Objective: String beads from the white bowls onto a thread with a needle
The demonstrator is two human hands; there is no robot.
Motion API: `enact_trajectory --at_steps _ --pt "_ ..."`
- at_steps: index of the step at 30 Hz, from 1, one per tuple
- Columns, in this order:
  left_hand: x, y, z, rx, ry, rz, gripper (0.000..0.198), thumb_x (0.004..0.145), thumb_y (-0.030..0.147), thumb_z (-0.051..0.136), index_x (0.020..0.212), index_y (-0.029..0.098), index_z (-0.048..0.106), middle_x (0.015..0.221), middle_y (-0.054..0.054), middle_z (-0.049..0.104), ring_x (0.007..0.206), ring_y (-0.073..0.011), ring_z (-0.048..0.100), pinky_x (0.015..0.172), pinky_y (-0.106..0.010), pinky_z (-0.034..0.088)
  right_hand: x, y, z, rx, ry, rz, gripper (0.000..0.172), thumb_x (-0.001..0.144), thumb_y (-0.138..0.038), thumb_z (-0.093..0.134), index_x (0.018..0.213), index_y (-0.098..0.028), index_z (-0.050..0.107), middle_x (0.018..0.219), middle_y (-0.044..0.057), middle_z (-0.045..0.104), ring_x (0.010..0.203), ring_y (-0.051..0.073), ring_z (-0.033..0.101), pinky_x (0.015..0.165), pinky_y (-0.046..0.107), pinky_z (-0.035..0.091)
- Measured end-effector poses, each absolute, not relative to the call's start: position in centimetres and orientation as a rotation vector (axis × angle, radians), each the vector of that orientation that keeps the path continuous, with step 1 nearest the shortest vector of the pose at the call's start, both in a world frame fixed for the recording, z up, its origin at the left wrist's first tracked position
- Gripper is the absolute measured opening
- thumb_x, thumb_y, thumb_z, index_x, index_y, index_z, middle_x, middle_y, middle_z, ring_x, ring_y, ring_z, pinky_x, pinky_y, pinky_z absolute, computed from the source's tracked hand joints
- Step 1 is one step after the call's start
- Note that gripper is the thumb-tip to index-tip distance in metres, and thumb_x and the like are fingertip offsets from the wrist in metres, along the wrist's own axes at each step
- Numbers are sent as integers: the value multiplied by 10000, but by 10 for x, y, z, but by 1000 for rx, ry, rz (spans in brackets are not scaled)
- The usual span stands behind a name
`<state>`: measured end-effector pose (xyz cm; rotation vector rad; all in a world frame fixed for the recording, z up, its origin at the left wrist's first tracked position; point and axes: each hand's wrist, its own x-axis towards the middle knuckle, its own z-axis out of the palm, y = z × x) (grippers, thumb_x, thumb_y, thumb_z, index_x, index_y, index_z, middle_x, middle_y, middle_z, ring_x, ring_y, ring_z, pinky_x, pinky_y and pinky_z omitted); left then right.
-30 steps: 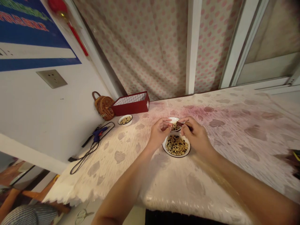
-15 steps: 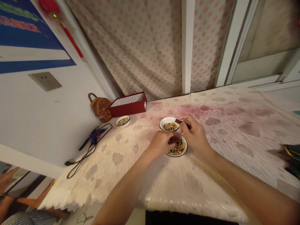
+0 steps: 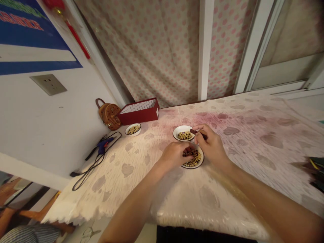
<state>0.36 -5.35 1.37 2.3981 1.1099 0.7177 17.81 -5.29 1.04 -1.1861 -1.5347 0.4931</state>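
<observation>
My left hand [image 3: 173,154] reaches over the rim of the near white bowl [image 3: 202,160], its fingers curled down among yellow and black beads or beans [image 3: 194,158]. Whatever lies between those fingertips is hidden. Beside the bowl, on its right, my right hand [image 3: 212,143] is closed around a short dark-brown tool [image 3: 194,131] whose kind I cannot make out. The tool's flat end points left, over the rim of a second white bowl [image 3: 179,130] just behind. That bowl holds similar yellow and black pieces [image 3: 185,135].
A third small bowl [image 3: 133,134] of pieces stands further left, before a dark red box [image 3: 139,117] and a brown mini backpack [image 3: 109,115]. A blue glue gun [image 3: 104,145] with its cord lies near the wall. Dark items [image 3: 316,172] sit at the right edge.
The view has shifted very slightly. Both hands stay in nearly the same place at the two bowls, with the brown tool still in the right one.
</observation>
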Motion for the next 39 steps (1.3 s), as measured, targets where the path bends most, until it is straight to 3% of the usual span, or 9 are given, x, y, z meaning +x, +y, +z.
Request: enact_trajectory --at_steps 5,11,16,20,27,39 --pt "7 -54 12 2418 1172 714 290 787 53 628 979 225 761 891 -41 770 781 -216 686 736 -328 503 178 -52 9 -1169 -1539 493 181 913 -240 470 1042 -236 596 627 -39 628 605 179 614 670 323 439" --pt "4 -45 7 1753 976 1065 152 829 159 703 977 193 717 911 -52 755 863 -185 705 844 -322 535 178 -53 9 -1132 -1550 541 173 915 -254 486 1047 -235 597 625 -44 621 585 166 601 630 302 436" --pt "-3 -38 8 1236 847 1140 343 759 305 857 1033 166 703 1001 -77 773 959 -191 725 976 -386 526 175 -54 8 -1051 -1618 589 164 939 -273 483 1056 -233 592 633 -45 621 579 157 590 612 291 437" --pt "-5 -38 9 1011 804 1158 390 708 248 902 1043 168 718 937 -50 776 960 -177 736 1049 -398 510 173 -53 4 -1035 -1672 625 166 950 -263 471 1068 -233 585 632 -52 613 586 151 595 615 279 439" --pt "-4 -39 9 910 783 1172 355 720 157 872 1049 158 738 940 -42 775 915 -135 728 1055 -358 518 172 -55 3 -1043 -1711 619 164 934 -242 470 1058 -240 577 614 -61 608 570 151 594 610 275 440" --pt "-3 -37 2 902 772 1174 366 701 175 893 1029 149 733 933 -42 767 917 -149 726 1060 -370 506 170 -56 5 -1037 -1730 620 179 906 -211 462 1040 -245 577 606 -62 622 574 154 608 612 273 443"
